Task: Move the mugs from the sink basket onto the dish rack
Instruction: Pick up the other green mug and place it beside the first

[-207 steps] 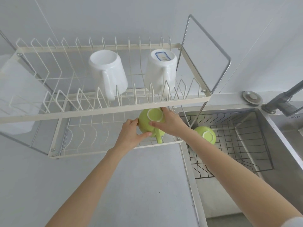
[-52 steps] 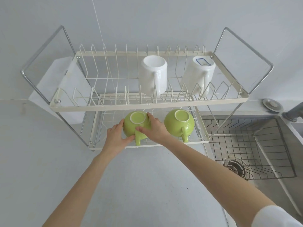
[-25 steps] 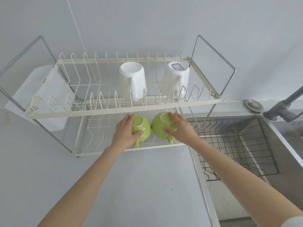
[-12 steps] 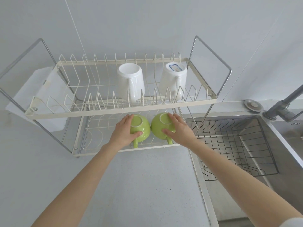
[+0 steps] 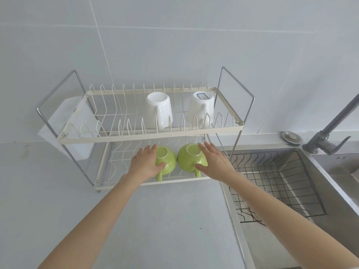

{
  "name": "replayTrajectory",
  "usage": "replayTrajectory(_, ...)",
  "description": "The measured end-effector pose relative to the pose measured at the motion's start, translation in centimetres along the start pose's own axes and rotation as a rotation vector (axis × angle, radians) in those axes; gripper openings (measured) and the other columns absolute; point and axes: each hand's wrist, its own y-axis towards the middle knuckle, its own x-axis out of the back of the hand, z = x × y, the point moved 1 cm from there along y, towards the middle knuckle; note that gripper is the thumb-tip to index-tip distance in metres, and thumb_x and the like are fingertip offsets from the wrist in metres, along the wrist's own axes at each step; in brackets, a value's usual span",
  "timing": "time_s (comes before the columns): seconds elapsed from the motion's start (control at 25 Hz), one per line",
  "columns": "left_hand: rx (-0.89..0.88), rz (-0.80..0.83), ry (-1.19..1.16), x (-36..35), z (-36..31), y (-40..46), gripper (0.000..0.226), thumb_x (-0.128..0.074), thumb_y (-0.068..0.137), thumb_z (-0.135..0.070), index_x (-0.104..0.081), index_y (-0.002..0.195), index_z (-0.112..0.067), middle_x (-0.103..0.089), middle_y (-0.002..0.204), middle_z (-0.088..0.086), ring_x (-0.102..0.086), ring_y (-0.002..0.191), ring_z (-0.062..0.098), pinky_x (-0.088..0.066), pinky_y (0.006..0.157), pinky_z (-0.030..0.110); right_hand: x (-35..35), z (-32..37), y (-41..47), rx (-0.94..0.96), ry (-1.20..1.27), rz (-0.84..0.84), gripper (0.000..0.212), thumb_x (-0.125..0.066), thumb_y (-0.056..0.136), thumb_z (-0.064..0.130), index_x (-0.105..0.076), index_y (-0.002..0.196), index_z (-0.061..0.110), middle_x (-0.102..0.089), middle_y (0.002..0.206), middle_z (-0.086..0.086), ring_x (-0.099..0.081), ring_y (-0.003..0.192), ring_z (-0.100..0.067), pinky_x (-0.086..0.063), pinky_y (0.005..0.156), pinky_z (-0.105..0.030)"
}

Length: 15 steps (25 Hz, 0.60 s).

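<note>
Green mugs (image 5: 185, 160) drain upside down on the lower tier of the rack (image 5: 151, 135); your left hand (image 5: 144, 164) and right hand (image 5: 213, 162) rest on them loosely, fingers uncurled, steadying them.

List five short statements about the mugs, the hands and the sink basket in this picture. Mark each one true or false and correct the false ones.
1. The left white mug and the right white mug sit on the upper tier of the dish rack. True.
2. The left hand touches the left green mug. True.
3. The right hand rests on the right white mug. False: it rests on the right green mug.
4. Both green mugs stand mouth up. False: each is upside down, base up, on the lower tier.
5. A mug lies in the sink basket. False: no mug shows in it.
</note>
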Motion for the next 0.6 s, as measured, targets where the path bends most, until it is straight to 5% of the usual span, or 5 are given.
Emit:
replayTrajectory(0.24,-0.119,0.05,0.082,3.6,-2.4,-5.4,0.054,-0.048,0.087,-0.04,-0.034,0.134,-0.019,-0.042,0.14,0.005,-0.042,0.125,0.028,-0.04,0.098,0.039,4.1,1.8,-5.0,0.098,-0.165,0.083,0.068,-0.048,0.089,0.041,-0.014,0.145,0.021,-0.019,0.155,-0.002,-0.009,0.144,-0.021,-0.009,0.117,-0.041)
replayTrajectory(0.44,-0.212,-0.053,0.047,8.8,-4.0,-9.4,0.05,-0.046,0.087,-0.043,-0.038,0.133,-0.026,-0.047,0.139,-0.001,-0.042,0.127,0.023,-0.037,0.104,0.042,9.7,3.1,-8.4,0.149,-0.071,0.046,0.06,-0.05,0.087,0.043,-0.027,0.141,0.028,-0.035,0.149,0.005,-0.032,0.136,-0.018,-0.027,0.11,-0.037)
replayTrajectory(0.6,-0.252,-0.171,-0.068,13.4,-5.2,-10.9,0.037,-0.049,0.086,-0.04,-0.05,0.121,-0.029,-0.061,0.119,-0.008,-0.056,0.111,0.018,-0.043,0.098,0.041,14.0,4.1,-9.0,0.191,-0.009,-0.046,0.046,-0.052,0.087,0.041,-0.044,0.13,0.028,-0.054,0.134,0.004,-0.046,0.124,-0.017,-0.036,0.105,-0.034)
